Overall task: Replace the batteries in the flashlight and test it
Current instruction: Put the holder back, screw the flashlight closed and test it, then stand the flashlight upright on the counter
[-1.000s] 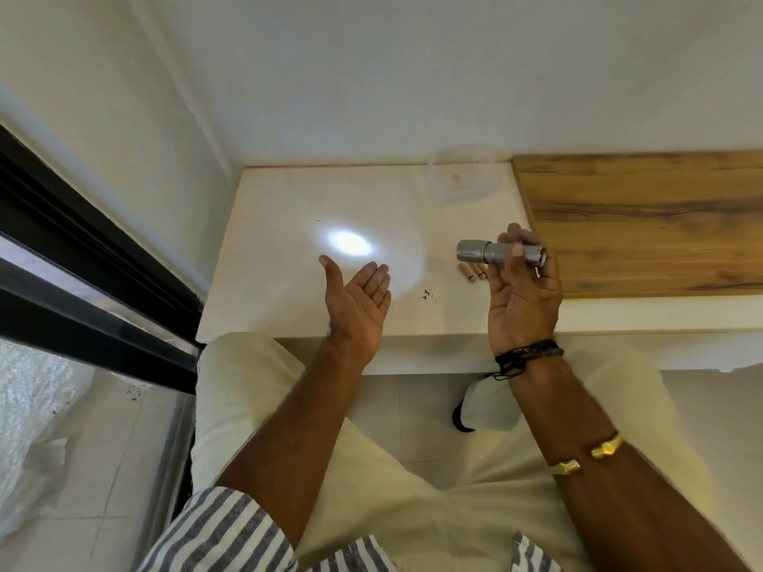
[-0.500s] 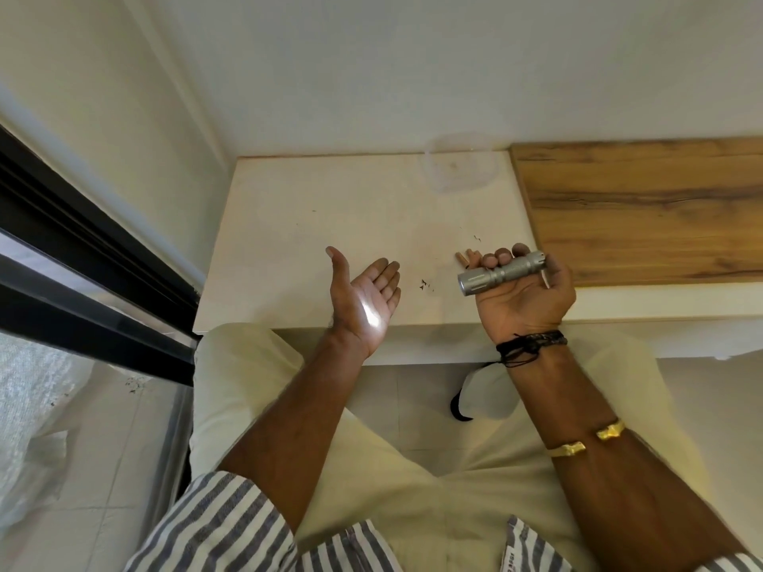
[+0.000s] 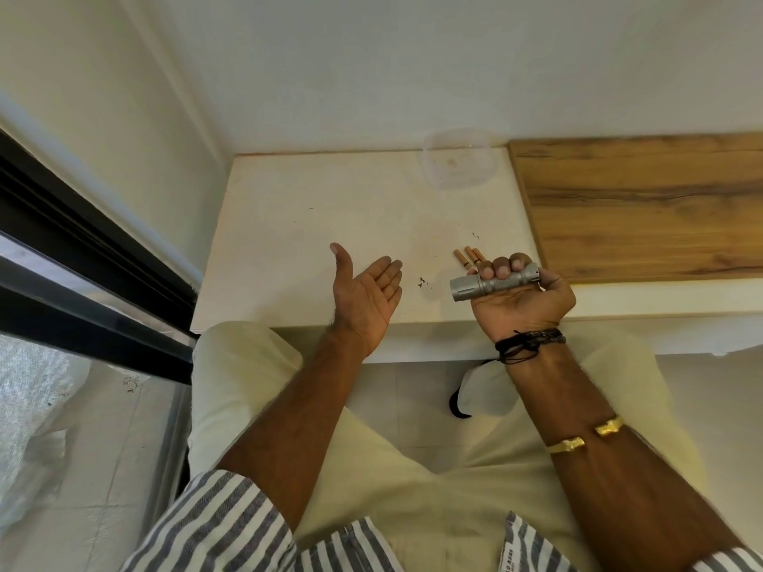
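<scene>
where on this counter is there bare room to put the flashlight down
Free: the white counter between the left wall, the left hand and the clear container; also the wooden board. Crowded: by the right hand, three batteries and dark specks.

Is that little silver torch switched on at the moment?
It looks off. The flashlight in the right hand points at the open left hand, yet no bright spot shows on the palm or the white counter.

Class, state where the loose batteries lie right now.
On the white counter, the batteries lie just beyond the right hand holding the flashlight.
</scene>
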